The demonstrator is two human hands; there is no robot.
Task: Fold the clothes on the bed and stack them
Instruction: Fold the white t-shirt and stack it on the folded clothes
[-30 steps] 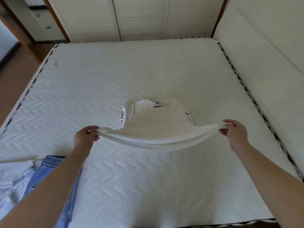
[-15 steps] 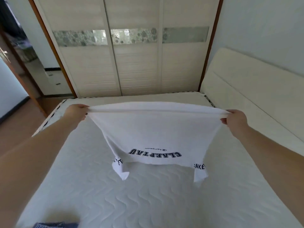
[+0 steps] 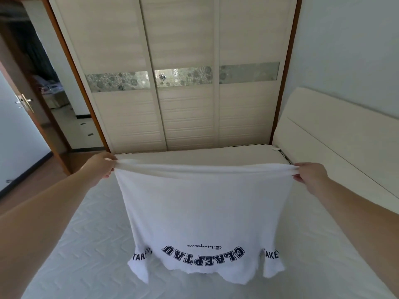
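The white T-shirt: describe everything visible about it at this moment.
The white T-shirt looks like soft knit cotton. It hangs upside down over the mattress, stretched wide by its hem. The left hand and right hand each pinch one hem corner. Dark blue arched letters, inverted, sit near the low end, with a small script line above them. Both short sleeves dangle at the bottom, each with dark lettering. Whether it touches the mattress is unclear.

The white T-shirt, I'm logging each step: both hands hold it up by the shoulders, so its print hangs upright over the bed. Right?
Not quite. In the head view the left hand and right hand grip the white T-shirt by its hem; sleeves and neck hang lowest, so the print is upside down over the bed.
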